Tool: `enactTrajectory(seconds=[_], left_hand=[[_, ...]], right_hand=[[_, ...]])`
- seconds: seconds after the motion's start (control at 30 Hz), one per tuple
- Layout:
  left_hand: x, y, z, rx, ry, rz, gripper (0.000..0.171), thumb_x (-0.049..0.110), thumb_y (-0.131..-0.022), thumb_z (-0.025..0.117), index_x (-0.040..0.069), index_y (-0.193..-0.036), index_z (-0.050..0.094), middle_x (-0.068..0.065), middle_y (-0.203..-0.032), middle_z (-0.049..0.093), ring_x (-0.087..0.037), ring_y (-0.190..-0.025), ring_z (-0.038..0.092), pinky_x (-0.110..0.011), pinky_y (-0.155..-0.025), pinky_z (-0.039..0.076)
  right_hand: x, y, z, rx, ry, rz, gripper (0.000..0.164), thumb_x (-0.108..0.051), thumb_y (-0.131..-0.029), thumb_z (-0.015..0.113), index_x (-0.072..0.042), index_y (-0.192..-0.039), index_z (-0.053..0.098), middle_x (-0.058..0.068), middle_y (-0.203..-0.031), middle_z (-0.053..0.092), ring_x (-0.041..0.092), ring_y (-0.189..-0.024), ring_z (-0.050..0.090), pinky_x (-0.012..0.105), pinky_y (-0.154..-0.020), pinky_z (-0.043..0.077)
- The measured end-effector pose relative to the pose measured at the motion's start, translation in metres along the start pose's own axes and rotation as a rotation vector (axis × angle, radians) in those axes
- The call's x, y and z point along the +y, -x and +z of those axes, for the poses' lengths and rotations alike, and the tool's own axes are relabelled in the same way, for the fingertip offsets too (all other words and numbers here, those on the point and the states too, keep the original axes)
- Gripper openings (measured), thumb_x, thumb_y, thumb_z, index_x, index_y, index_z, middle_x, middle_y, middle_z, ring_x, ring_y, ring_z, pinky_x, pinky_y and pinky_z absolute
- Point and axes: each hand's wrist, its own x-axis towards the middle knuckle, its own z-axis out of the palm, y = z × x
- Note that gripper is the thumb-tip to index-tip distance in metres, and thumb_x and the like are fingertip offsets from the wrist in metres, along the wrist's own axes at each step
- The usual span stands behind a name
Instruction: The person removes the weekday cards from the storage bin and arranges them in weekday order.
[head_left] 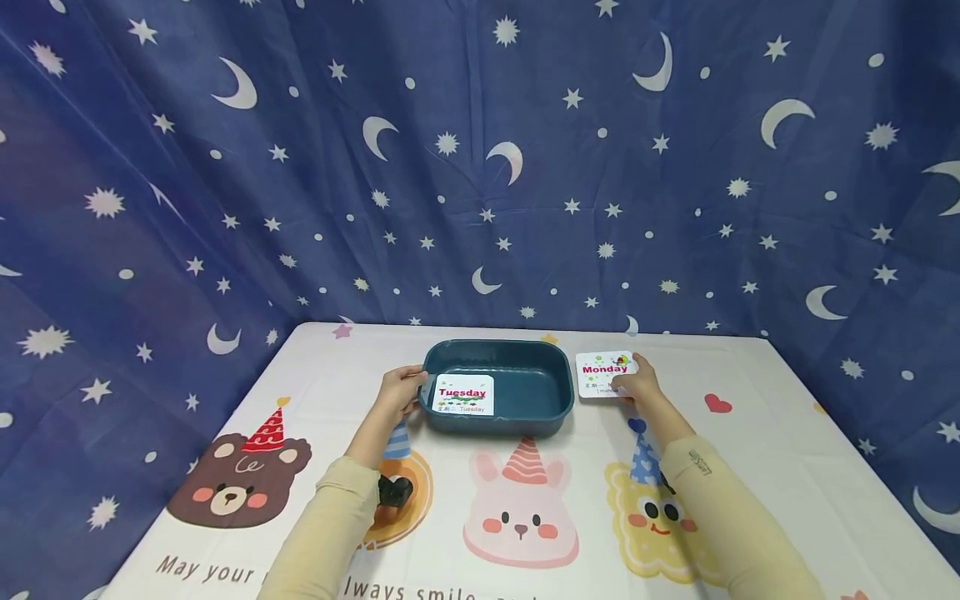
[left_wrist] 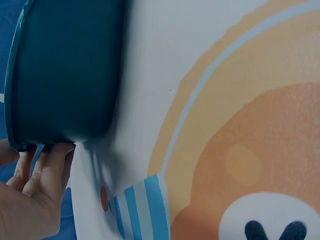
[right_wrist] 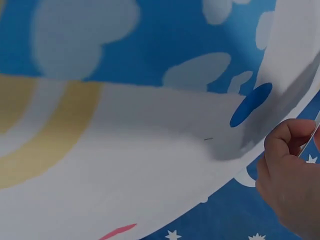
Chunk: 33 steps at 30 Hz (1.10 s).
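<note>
A dark teal rectangular basin (head_left: 532, 392) stands on the table in the head view. My left hand (head_left: 400, 392) grips its left end, thumb over the rim and fingers beneath, as the left wrist view shows with the hand (left_wrist: 37, 185) at the basin wall (left_wrist: 65, 75). Inside the basin, at its left side, is a white card reading Tuesday (head_left: 465, 395). To the right of the basin, my right hand (head_left: 640, 381) pinches the right edge of a white Monday card (head_left: 600, 375). In the right wrist view the hand (right_wrist: 287, 175) holds the card, seen edge-on.
A white cloth printed with cartoon figures, among them a bear (head_left: 232, 492) and a pink rabbit (head_left: 521, 517), covers the table. Behind and at both sides hangs a blue curtain (head_left: 480, 167) with moons and stars.
</note>
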Motion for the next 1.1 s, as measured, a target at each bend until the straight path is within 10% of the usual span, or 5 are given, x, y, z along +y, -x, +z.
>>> enactTrajectory(seconds=[0.3,0.6,1.1], left_hand=[[0.004,0.000,-0.003,-0.008,0.010,0.006,0.040,0.012,-0.096,0.052,-0.001,-0.133,0.048,-0.021,-0.131,0.053,-0.017,-0.087,0.060,-0.020,-0.061,0.051],[0.007,-0.002,-0.001,0.002,0.005,0.017,0.038,0.013,-0.096,0.052,0.000,-0.132,0.050,-0.020,-0.130,0.054,-0.017,-0.089,0.059,-0.021,-0.062,0.051],[0.007,0.001,-0.001,-0.010,0.004,0.012,0.039,0.013,-0.096,0.052,0.000,-0.133,0.049,-0.020,-0.129,0.053,-0.015,-0.086,0.059,-0.018,-0.057,0.049]], right_hand=[[-0.002,-0.015,0.008,0.043,0.057,-0.016,0.083,0.009,-0.081,0.052,0.001,-0.149,0.006,0.033,-0.142,0.028,0.033,-0.107,0.046,0.017,-0.054,0.048],[-0.007,-0.015,0.019,0.124,0.279,-0.085,0.078,0.004,-0.078,0.063,0.009,-0.144,0.021,0.032,-0.131,0.042,0.040,-0.117,0.045,0.044,-0.101,0.042],[-0.014,0.015,0.014,0.149,0.603,-0.005,0.069,-0.029,-0.086,0.064,0.001,-0.139,0.031,0.032,-0.131,0.032,0.045,-0.123,0.031,0.058,-0.103,0.033]])
